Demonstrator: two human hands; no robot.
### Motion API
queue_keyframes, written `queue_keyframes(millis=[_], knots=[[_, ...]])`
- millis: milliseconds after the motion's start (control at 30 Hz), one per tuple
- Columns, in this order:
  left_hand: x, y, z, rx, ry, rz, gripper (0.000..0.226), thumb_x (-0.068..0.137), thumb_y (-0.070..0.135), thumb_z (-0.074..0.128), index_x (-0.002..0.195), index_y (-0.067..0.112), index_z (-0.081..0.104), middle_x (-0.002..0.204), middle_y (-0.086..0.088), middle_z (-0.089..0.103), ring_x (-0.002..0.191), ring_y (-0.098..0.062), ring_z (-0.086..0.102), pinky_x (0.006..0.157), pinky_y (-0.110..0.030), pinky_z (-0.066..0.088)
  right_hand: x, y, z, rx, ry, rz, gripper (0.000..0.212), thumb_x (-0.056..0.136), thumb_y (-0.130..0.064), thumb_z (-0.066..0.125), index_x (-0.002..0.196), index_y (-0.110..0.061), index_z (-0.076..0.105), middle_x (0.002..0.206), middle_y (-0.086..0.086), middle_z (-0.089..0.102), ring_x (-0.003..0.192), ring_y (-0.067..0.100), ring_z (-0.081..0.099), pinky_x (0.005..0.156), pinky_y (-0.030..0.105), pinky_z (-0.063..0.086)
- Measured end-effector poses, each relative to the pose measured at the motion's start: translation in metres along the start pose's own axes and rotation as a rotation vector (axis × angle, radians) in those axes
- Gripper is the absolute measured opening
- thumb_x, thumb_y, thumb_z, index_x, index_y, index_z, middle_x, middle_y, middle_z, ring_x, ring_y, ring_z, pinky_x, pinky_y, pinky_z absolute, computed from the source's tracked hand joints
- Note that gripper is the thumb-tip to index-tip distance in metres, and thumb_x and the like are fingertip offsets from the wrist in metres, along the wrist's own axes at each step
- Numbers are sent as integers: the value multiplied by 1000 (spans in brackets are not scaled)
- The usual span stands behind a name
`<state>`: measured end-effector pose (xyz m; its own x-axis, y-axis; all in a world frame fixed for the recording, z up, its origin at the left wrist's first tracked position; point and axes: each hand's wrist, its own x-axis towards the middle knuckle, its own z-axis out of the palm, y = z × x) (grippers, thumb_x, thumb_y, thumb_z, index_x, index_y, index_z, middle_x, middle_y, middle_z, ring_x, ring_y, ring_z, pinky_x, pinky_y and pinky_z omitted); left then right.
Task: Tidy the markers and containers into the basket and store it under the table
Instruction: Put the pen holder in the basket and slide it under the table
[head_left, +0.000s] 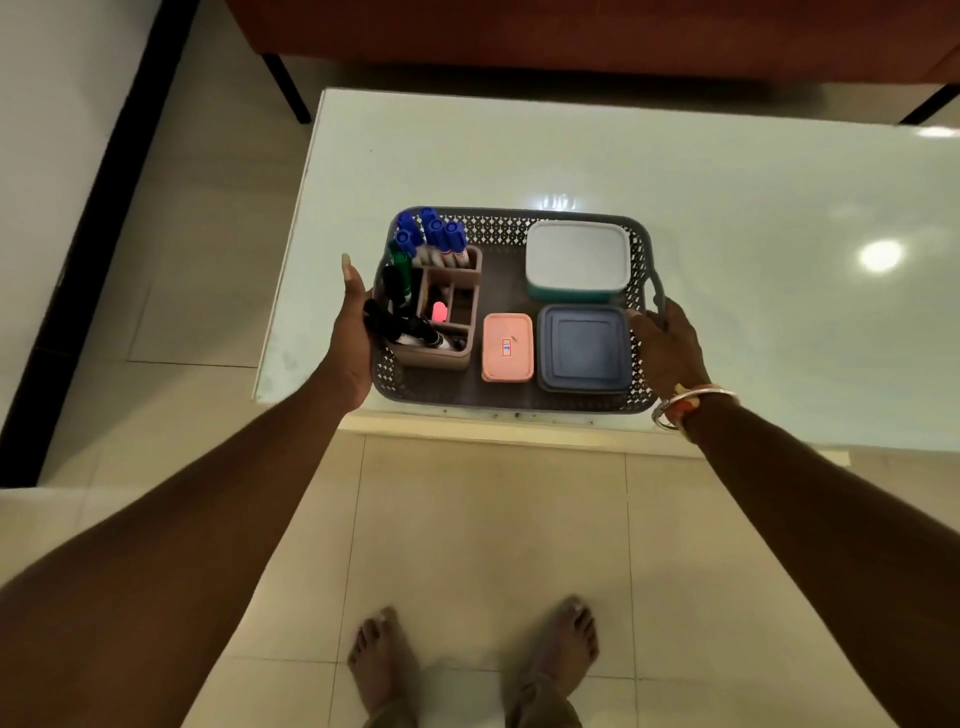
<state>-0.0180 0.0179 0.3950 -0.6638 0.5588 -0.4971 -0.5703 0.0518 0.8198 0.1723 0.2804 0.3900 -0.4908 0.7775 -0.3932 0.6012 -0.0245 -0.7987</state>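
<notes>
Basket (511, 402): sitting at the table's (727, 208) near edge, close to its left corner, directly ahead between both hands.
Long axis: running left to right, parallel to that edge.
Left hand (353, 332): pressing flat and open against the left end.
Right hand (667, 345): curling around the right handle.
Nearer hand: neither; both are touching.
Load: markers (434, 234) standing upright, three containers (577, 257) lying flat inside.

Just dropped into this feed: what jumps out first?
A grey basket sits at the near edge of the pale table, with the left hand and right hand on its two sides. Inside, blue markers stand in an organiser on the left; a white container, a pink box and a blue container fill the rest.
</notes>
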Motion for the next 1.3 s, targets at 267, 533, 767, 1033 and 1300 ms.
queue_keyframes(millis=[267, 533, 767, 1033, 1300], knots=[[-14, 6, -4, 8, -4, 32, 85, 93, 74, 15, 143, 15, 50, 141, -17, 55, 129, -36, 54, 112, -57, 37, -16, -6, 6, 128, -30, -50, 13, 96, -33, 56, 103, -22, 58, 88, -9, 57, 78, 6, 51, 70, 24, 41], [-71, 32, -13, -2, 22, 102, 82, 96, 68, 11, 145, 13, 46, 141, -17, 55, 128, -35, 55, 107, -52, 43, -77, -36, -6, 217, -59, -142, 11, 97, -31, 54, 86, -31, 56, 74, -20, 53, 69, -2, 47, 68, 21, 39], [-172, -7, -46, -57, 28, 59, 79, 89, 71, 24, 144, 19, 47, 140, -12, 57, 128, -34, 55, 96, -44, 54, -184, 9, -1, 253, -165, -130, 14, 96, -36, 54, 102, -23, 58, 93, -11, 62, 87, 10, 58, 74, 38, 49], [-274, -98, -108, -183, 159, -137, 71, 97, 65, 18, 137, 18, 54, 130, -12, 65, 110, -29, 67, 77, -38, 61, -295, 88, 28, 184, -237, -44, 48, 84, -44, 55, 132, -39, 47, 117, -43, 55, 112, -21, 49, 83, 1, 42], [-218, -194, -166, -34, 191, -188, 84, 84, 77, 39, 142, 17, 50, 137, -13, 59, 118, -27, 63, 84, -34, 59, -245, 195, 97, 88, -353, 45, 66, 85, -55, 58, 144, -31, 39, 138, -16, 54, 127, 1, 50, 108, 38, 42]])
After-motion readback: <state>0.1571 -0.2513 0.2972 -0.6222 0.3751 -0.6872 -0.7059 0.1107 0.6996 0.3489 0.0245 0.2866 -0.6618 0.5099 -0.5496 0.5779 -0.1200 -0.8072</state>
